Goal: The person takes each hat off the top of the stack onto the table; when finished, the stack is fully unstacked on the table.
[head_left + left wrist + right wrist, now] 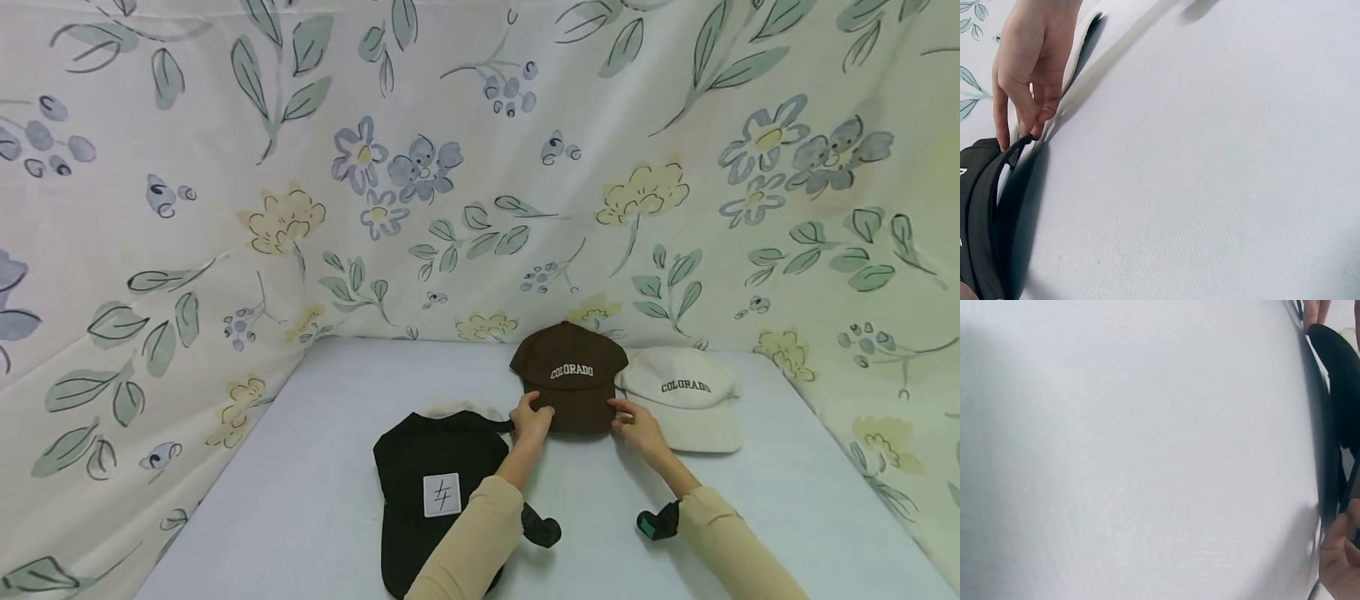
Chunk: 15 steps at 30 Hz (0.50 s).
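A dark brown baseball cap [567, 377] lettered COLORADO sits at the back of the table, its brim facing me. My left hand [531, 423] holds the left edge of the brim; only a fingertip of it shows at the lower corner in the left wrist view. My right hand [640, 429] pinches the brim's right edge between thumb and fingers, seen closely in the left wrist view, where the cap [982, 206] looks almost black. In the right wrist view my right hand [1341, 556] is partly cut off beside the dark brim [1342, 381].
A white COLORADO cap [678, 392] sits just right of the brown one. Left, a black cap [438, 467] with a square white patch lies partly under my left forearm, a white cap [465, 408] peeking out behind it. Floral cloth [480, 167] hangs behind the white table [300, 467].
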{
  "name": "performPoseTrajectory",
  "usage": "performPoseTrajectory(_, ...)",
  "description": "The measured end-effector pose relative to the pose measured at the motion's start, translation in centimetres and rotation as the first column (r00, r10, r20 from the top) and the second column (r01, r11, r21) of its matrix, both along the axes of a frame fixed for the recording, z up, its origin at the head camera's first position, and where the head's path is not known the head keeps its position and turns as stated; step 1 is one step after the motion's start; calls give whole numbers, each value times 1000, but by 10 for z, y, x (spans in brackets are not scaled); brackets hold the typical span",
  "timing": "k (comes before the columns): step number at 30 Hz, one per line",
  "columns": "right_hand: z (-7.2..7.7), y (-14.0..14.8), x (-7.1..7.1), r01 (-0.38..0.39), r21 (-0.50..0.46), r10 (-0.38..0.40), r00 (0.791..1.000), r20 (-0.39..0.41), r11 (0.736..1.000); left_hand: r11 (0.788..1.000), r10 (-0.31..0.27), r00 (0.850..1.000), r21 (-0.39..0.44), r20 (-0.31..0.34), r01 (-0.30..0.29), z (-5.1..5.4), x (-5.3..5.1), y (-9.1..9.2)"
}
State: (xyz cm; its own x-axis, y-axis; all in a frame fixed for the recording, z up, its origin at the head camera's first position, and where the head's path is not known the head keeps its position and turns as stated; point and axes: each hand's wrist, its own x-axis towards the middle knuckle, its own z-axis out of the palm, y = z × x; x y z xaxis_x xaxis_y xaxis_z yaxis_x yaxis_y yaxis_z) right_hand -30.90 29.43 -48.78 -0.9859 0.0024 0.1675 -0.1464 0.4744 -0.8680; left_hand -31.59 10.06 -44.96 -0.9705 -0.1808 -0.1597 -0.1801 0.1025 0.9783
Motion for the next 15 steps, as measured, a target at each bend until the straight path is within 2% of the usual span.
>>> performPoseTrajectory(1, 10, -7, 7, 14, 4, -14, 1000, 18, 1000, 1000, -2, 1000, 4, 1, 2, -1, 0, 0)
performPoseTrajectory(3, 15, -13, 13, 45, 29, -47, 997, 59, 999, 1000, -10, 1000, 11, 2, 10, -1, 1, -1)
performPoseTrajectory(7, 14, -18, 15, 72, 77, -78, 994, 82, 994, 999, -40, 999, 12, -6, 40, 0, 2, -1)
performPoseTrajectory(8, 8, -15, 11, 72, 93, -80, 994, 81, 993, 999, -48, 999, 13, -7, 48, 1, 3, 0)
performPoseTrajectory(9, 8, -15, 11, 67, 104, -75, 994, 79, 992, 998, -57, 998, 17, -7, 58, 2, 3, 0)
performPoseTrajectory(15, 12, -11, 16, 25, 80, -32, 996, 88, 996, 996, -86, 996, -12, 0, 86, 6, 5, 1)
